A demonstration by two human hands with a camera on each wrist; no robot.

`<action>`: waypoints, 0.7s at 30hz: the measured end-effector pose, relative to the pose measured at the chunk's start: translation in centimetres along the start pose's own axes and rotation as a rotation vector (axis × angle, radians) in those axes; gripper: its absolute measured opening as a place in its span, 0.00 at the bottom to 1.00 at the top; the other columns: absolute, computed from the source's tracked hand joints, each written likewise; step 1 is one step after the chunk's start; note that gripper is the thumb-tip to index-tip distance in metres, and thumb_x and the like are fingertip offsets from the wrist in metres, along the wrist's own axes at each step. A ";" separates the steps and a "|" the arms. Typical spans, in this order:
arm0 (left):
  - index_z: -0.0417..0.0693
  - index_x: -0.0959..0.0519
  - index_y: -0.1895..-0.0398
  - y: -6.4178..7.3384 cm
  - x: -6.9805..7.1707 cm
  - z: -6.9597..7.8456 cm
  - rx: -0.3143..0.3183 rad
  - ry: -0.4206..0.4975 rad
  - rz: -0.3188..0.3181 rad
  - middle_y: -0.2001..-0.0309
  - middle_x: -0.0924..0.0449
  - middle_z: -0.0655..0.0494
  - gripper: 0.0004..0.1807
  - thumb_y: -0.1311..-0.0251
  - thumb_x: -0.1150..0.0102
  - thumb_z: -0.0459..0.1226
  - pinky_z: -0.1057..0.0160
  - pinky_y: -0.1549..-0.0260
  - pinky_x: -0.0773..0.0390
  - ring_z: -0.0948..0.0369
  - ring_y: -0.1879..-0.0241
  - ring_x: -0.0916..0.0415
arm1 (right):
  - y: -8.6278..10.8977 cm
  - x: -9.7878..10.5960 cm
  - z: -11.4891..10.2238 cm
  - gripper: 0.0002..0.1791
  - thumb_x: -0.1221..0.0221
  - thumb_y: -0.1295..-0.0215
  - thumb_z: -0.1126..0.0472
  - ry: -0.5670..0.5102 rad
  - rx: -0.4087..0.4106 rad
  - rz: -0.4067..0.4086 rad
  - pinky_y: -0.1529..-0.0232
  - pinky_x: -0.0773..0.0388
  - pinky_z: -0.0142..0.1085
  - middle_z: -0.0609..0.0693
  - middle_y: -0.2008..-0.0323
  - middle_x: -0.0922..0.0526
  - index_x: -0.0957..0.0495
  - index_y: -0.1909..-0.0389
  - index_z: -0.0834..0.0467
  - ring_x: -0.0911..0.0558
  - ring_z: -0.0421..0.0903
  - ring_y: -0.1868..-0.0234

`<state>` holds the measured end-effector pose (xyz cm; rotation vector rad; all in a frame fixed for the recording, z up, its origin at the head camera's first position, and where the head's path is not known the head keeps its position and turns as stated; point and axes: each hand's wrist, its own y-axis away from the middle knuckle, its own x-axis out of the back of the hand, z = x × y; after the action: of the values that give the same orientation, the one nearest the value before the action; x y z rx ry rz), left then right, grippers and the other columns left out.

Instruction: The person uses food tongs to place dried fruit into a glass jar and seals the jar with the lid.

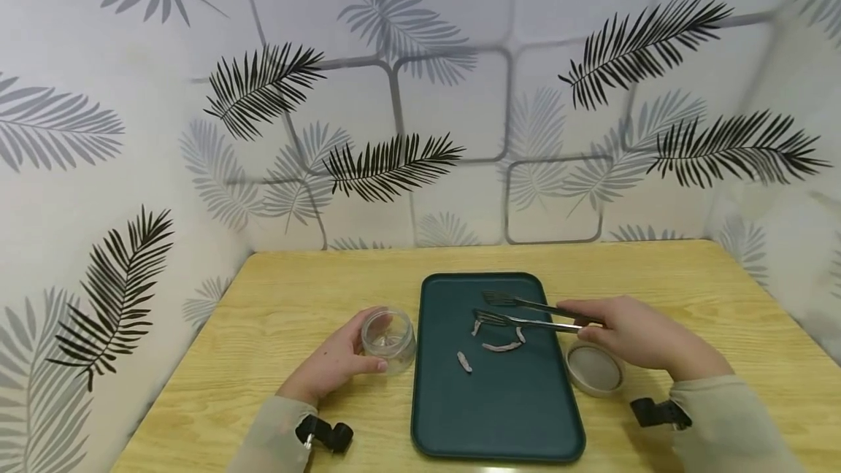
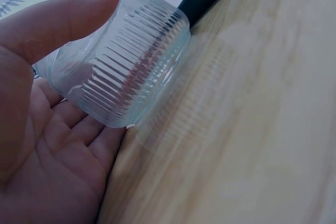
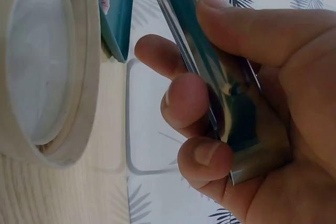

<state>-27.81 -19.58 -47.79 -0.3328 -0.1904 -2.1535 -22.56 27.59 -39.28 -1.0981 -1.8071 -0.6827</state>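
For a clean pick-up, lower both fork-like heads of the silver metal tongs (image 1: pixel 550 325) astride one of the thin, pale, curved pieces (image 1: pixel 464 362) at its middle, then squeeze only enough to trap it; too hard a squeeze could make it slip or snap. The pieces lie on the dark green rectangular tray (image 1: pixel 499 414), one beside the nearer head, and the two heads stand apart; whether either touches the tray, you cannot tell from here. Watch the round, cream-coloured lid (image 1: pixel 594 368), which lies on the wooden tabletop (image 1: pixel 328 290) right under your right hand (image 1: pixel 634 331), as a low wrist could knock it. That hand reaches in from the right, thumb on one arm of the tongs and curled fingers on the other, pinching them near the joined end. Your left hand (image 1: pixel 331 358) steadies the clear ribbed glass jar (image 1: pixel 398 353), mouth up, just left of the tray, thumb on the near side and fingers wrapped behind; hold it lightly, well below the rim.
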 end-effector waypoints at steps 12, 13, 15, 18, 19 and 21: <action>0.52 0.46 0.20 0.0 0.1 0.0 -0.014 0.003 -0.018 0.24 0.40 0.48 0.49 0.41 0.27 0.36 0.67 0.37 0.36 0.52 0.26 0.43 | -0.1 -0.5 0.9 0.26 0.39 0.28 0.54 -0.007 0.001 -0.026 0.46 0.24 0.57 0.53 0.40 0.19 0.26 0.30 0.52 0.20 0.57 0.42; 0.51 0.46 0.20 0.0 0.1 0.0 -0.015 0.004 -0.018 0.24 0.41 0.48 0.49 0.41 0.27 0.36 0.68 0.37 0.36 0.52 0.26 0.43 | -0.1 -0.5 1.0 0.26 0.39 0.28 0.54 -0.011 0.001 -0.027 0.46 0.24 0.57 0.53 0.40 0.19 0.26 0.30 0.52 0.20 0.57 0.42; 0.51 0.46 0.20 0.0 0.1 0.0 -0.015 0.004 -0.016 0.24 0.41 0.48 0.49 0.41 0.27 0.36 0.69 0.38 0.36 0.52 0.26 0.43 | -0.2 -0.5 1.0 0.26 0.39 0.27 0.53 -0.019 -0.003 -0.032 0.47 0.24 0.55 0.53 0.41 0.18 0.26 0.30 0.52 0.19 0.55 0.43; 0.52 0.46 0.20 0.0 0.0 0.1 -0.014 0.013 -0.018 0.24 0.41 0.47 0.49 0.40 0.28 0.35 0.70 0.38 0.36 0.52 0.26 0.43 | -0.1 -0.4 1.1 0.26 0.39 0.27 0.53 -0.030 -0.014 -0.041 0.51 0.23 0.51 0.52 0.42 0.18 0.26 0.30 0.52 0.19 0.51 0.46; 0.52 0.46 0.20 0.0 0.0 0.1 -0.013 0.016 -0.019 0.24 0.41 0.47 0.49 0.40 0.28 0.35 0.70 0.38 0.36 0.52 0.26 0.43 | -0.1 -0.3 1.2 0.26 0.39 0.27 0.53 -0.032 -0.015 -0.043 0.52 0.23 0.50 0.51 0.42 0.18 0.25 0.30 0.52 0.19 0.50 0.46; 0.52 0.46 0.20 0.1 0.0 0.2 -0.009 0.020 -0.018 0.24 0.41 0.47 0.49 0.40 0.28 0.34 0.70 0.39 0.36 0.52 0.26 0.43 | -0.1 -0.3 1.2 0.26 0.39 0.28 0.54 -0.028 -0.016 -0.044 0.53 0.23 0.49 0.51 0.42 0.18 0.25 0.31 0.51 0.19 0.49 0.47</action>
<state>-27.73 -19.55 -47.61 -0.3161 -0.1727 -2.1755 -23.03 28.36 -40.10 -1.0856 -1.8574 -0.7121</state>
